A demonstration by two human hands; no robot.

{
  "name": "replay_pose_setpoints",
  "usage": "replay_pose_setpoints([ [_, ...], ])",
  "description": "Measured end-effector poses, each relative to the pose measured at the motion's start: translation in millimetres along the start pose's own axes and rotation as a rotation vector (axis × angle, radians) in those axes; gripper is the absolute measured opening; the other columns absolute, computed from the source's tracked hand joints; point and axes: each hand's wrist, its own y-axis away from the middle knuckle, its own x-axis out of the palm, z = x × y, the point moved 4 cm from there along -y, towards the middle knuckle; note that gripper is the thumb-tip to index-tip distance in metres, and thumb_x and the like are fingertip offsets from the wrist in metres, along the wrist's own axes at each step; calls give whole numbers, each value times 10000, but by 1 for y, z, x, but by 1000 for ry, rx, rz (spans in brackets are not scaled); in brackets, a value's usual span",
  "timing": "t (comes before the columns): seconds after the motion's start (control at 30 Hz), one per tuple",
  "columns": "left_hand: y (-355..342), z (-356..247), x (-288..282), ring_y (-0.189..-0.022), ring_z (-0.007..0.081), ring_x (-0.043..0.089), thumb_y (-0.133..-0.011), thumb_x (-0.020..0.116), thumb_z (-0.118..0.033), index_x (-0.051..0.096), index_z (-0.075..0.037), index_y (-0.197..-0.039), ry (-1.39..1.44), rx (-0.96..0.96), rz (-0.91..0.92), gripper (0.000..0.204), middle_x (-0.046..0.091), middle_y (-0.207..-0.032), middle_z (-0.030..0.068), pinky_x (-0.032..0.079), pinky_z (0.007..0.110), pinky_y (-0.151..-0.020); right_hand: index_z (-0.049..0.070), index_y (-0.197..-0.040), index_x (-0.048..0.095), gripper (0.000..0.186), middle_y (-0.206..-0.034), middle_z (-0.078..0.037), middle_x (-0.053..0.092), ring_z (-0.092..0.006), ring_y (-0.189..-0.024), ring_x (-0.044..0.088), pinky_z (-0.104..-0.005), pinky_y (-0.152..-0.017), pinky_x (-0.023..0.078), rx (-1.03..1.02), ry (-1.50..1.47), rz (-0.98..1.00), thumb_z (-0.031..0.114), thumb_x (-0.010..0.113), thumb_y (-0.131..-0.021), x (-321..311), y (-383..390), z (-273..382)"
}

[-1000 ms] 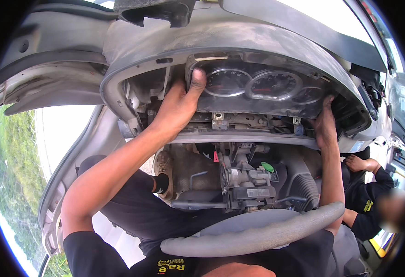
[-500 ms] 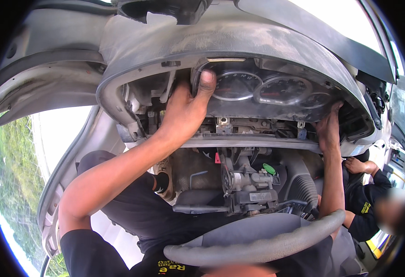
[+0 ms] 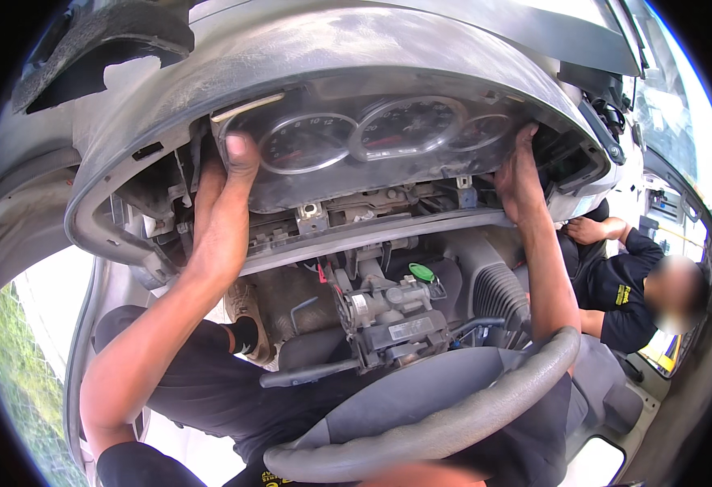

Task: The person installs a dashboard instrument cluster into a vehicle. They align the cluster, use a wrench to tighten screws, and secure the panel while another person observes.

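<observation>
The instrument cluster, a dark panel with round gauges, sits inside the dashboard opening. My left hand grips its left end, thumb on the front face and fingers hidden behind the edge. At the other end my right hand holds the cluster's right side, thumb up against the face; its other fingers are mostly hidden. Below the cluster, metal bracket tabs and dark parts show in the gap above the lower dashboard rail.
A steering wheel lies between my forearms and my body. Beyond it is the exposed steering column with a stalk and a green tag. A person in black sits at right. The gear-lever boot stands near my right forearm.
My view has turned and shifted, so the dashboard appears further left and tilted. Both hands stay on the cluster's ends; whether it moved in its opening, I cannot tell.
</observation>
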Motion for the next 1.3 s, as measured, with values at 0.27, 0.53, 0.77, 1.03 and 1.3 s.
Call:
replay_pose_setpoints([
  [0.27,8,2,-1,-1565,367,301,-865,422,-975,248,111,-1641,-8,-53,-69,1346,329,-1668,287,204,441,-1291,156,-1697,224,979,-1622,-45,457,-217,-1433,470,-419,-1044,411,8,127,-15,849,318,-1012,-6,-5,-4],
  [0.53,20,-25,10,-1548,334,317,-902,440,-937,270,106,-1637,22,-22,-80,1287,345,-1664,257,213,433,-1280,134,-1647,357,995,-1554,-15,508,-164,-1369,496,-364,-1023,420,-6,92,-80,866,405,-975,-15,-8,-12],
  [0.77,27,-38,9,-1546,381,345,-923,376,-943,307,133,-1613,-93,-45,-61,1280,373,-1644,308,243,443,-1277,32,-1631,361,930,-1632,-100,424,-219,-1500,396,-411,-1273,267,-140,27,-54,718,534,-1028,-9,-1,-6],
  [1.03,-1,-1,-2,-1457,254,491,-1157,319,-494,420,-46,-1588,619,-205,18,630,504,-1596,128,341,432,-1252,-50,-1424,592,735,-1324,-129,693,-230,-1250,598,-368,-1122,413,-51,542,154,517,756,-986,-20,13,8],
  [1.3,-11,15,-1,-1467,300,489,-1170,166,-467,434,-80,-1571,636,-497,216,618,520,-1558,133,337,576,-1258,-55,-1298,649,488,-1210,-195,729,-281,-1120,668,-388,-1024,481,-183,1051,52,380,646,-1077,-11,29,32],
])
